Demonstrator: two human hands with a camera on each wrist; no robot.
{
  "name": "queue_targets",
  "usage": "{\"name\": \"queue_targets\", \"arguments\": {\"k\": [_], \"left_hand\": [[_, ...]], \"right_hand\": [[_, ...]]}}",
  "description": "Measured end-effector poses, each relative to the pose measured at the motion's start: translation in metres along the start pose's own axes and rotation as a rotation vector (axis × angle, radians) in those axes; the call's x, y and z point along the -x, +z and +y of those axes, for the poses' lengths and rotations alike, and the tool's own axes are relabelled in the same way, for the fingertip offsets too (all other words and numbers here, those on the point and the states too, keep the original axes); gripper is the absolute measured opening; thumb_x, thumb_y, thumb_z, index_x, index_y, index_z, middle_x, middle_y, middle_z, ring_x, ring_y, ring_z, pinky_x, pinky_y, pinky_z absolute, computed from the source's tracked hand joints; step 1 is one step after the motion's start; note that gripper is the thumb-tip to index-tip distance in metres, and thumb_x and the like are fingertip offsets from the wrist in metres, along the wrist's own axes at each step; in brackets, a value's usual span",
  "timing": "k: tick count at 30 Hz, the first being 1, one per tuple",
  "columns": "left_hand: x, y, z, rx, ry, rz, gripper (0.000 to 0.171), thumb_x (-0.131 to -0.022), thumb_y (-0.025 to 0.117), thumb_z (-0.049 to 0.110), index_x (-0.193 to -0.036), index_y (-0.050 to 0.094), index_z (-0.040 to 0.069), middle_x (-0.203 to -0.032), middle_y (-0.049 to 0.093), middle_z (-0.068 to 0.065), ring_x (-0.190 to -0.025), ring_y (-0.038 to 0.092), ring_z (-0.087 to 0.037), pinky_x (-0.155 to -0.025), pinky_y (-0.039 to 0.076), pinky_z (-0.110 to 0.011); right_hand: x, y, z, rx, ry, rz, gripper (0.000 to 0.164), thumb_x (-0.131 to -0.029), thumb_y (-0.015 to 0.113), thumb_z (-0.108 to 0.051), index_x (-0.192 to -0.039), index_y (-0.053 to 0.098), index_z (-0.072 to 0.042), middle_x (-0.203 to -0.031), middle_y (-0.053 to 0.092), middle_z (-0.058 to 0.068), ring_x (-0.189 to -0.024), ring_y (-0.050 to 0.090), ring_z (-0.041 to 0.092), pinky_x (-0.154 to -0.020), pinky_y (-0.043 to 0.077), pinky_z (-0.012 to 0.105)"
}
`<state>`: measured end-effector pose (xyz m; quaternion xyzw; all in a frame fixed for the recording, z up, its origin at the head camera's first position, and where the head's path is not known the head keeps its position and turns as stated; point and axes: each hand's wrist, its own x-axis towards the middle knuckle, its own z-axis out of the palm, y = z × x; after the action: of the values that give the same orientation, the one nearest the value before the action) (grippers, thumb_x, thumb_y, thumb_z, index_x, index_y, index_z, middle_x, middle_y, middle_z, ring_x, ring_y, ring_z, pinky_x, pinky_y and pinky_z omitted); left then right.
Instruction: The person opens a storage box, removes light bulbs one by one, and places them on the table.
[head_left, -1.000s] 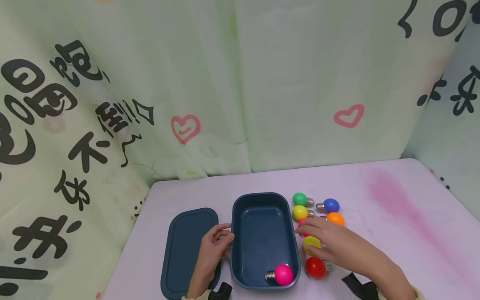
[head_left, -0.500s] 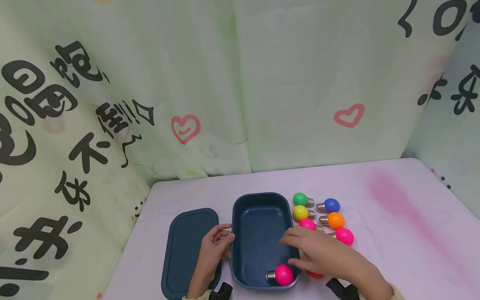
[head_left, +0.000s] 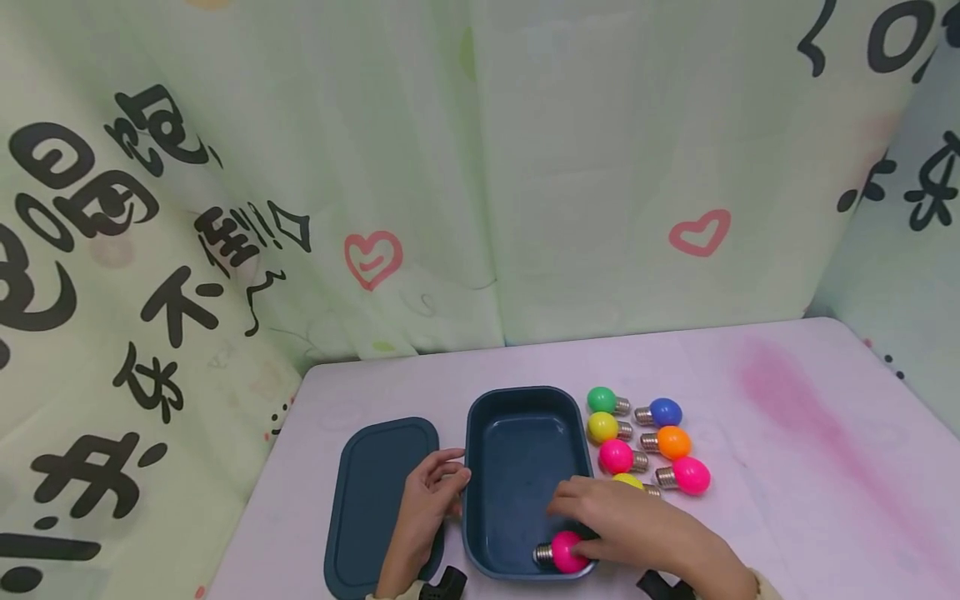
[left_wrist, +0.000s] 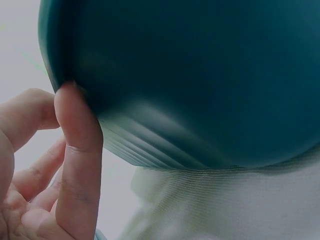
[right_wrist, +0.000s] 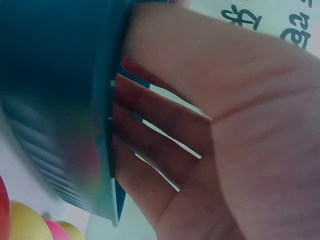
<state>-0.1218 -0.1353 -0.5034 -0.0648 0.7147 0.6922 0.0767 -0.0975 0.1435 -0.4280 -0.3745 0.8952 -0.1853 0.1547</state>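
The dark blue rectangular box (head_left: 517, 467) stands uncovered on the table. Inside its near right corner lies a pink light bulb (head_left: 566, 552), metal base pointing left. My left hand (head_left: 426, 504) touches the box's left side; in the left wrist view the thumb (left_wrist: 77, 112) lies against its wall. My right hand (head_left: 626, 525) reaches over the right rim, its fingers extended and spread. The right thumb overlaps the pink bulb, while the fingertips are above it. In the right wrist view, the box wall (right_wrist: 55, 125) hides those fingertips.
Right of the box lie several bulbs, among them a green bulb (head_left: 601, 399), a blue bulb (head_left: 666, 411), an orange bulb (head_left: 674, 442) and another pink bulb (head_left: 692, 476). A flat blue lid (head_left: 375, 500) lies to the left. A printed curtain (head_left: 570, 208) hangs behind the table.
My right hand has moved left and toward me, from over the loose bulbs across the box's right rim to the pink bulb inside. The left hand has stayed at the box.
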Motion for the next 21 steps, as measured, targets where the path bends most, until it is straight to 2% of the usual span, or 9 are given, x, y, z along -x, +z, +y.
{"name": "queue_targets", "arguments": {"k": [6,15,21], "left_hand": [[0.000,0.000,0.000,0.002,-0.005,0.003,0.044,-0.091,0.073,0.021,-0.128,0.060,0.004,-0.101,0.068,-0.008,-0.076,0.063,-0.013,-0.054,0.053,-0.024],[0.000,0.000,0.001,-0.007,-0.005,0.004,0.044,-0.091,0.072,0.022,-0.129,0.060,0.005,-0.102,0.068,-0.009,-0.078,0.064,-0.014,-0.055,0.054,-0.025],[-0.001,0.000,0.001,-0.007,-0.002,-0.001,0.043,-0.091,0.073,0.021,-0.128,0.060,0.004,-0.101,0.068,-0.010,-0.077,0.064,-0.014,-0.054,0.054,-0.025]], "right_hand": [[-0.003,0.003,0.000,0.012,0.001,-0.012,0.037,-0.083,0.080,-0.032,-0.117,0.071,-0.020,-0.110,0.066,-0.007,-0.097,0.061,0.008,-0.081,0.057,0.025],[-0.011,0.009,-0.001,-0.054,0.008,-0.075,0.030,-0.084,0.080,-0.023,-0.113,0.072,-0.022,-0.104,0.067,-0.010,-0.092,0.059,0.004,-0.078,0.057,0.024],[-0.012,0.010,-0.002,-0.059,0.021,-0.080,0.027,-0.084,0.080,-0.020,-0.110,0.073,-0.022,-0.100,0.068,-0.011,-0.090,0.059,0.004,-0.079,0.057,0.025]]}}
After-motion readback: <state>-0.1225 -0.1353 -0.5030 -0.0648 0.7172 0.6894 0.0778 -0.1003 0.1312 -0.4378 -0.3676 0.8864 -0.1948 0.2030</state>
